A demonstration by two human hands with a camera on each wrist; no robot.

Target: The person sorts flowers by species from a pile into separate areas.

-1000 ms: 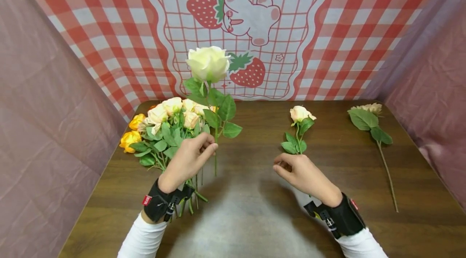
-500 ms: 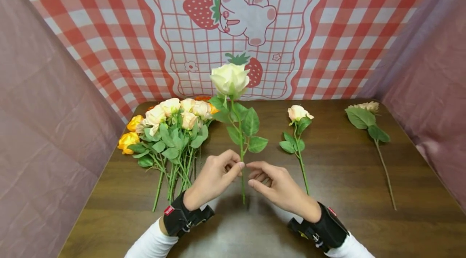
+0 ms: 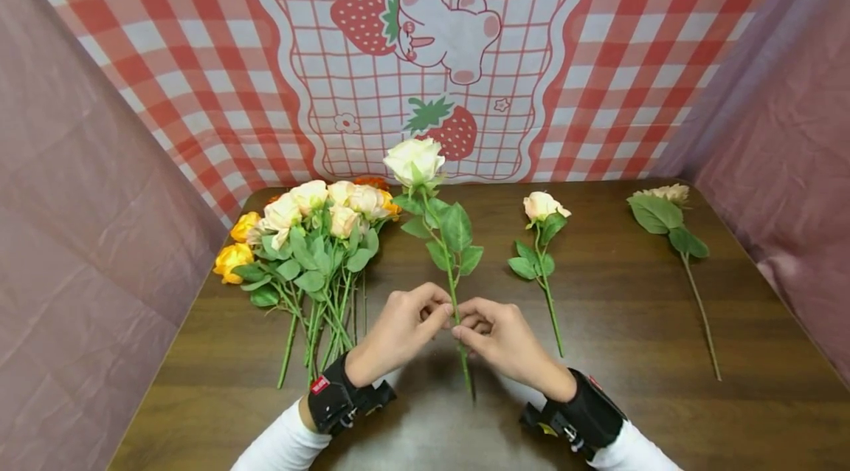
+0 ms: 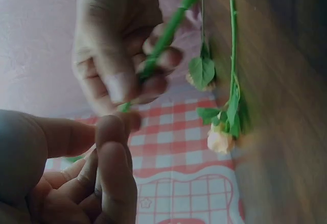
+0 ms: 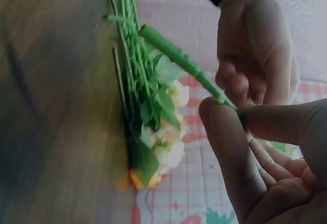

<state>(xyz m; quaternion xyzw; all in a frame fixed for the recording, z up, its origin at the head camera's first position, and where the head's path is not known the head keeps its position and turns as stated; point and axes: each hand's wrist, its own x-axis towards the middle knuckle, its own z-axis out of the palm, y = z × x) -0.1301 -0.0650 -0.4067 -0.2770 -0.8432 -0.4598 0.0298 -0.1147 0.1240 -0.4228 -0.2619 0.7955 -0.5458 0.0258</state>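
Note:
A white rose (image 3: pixel 415 163) with green leaves stands tilted over the middle of the table, its bloom leaning left and away. My left hand (image 3: pixel 406 327) pinches its green stem between thumb and fingers. Just below that, my right hand (image 3: pixel 508 342) pinches the same stem; the right wrist view shows the stem (image 5: pixel 176 55) between its thumb and finger, with the cut end sticking out. To the right lies a single pale peach rose (image 3: pixel 544 207), near my right hand. Left of my left hand is a pile of peach roses (image 3: pixel 311 196) with orange flowers (image 3: pixel 235 261) among them.
At the far right lies a cream flower (image 3: pixel 666 196) with large leaves and a long thin stem. The brown wooden table (image 3: pixel 598 308) ends at a red checked cloth (image 3: pixel 637 87) behind. Pink curtains (image 3: pixel 80 161) hang at both sides.
My left hand has brought the white rose right and lower, from beside the pile to the middle. My right hand has moved left from near the single peach rose and taken the stem.

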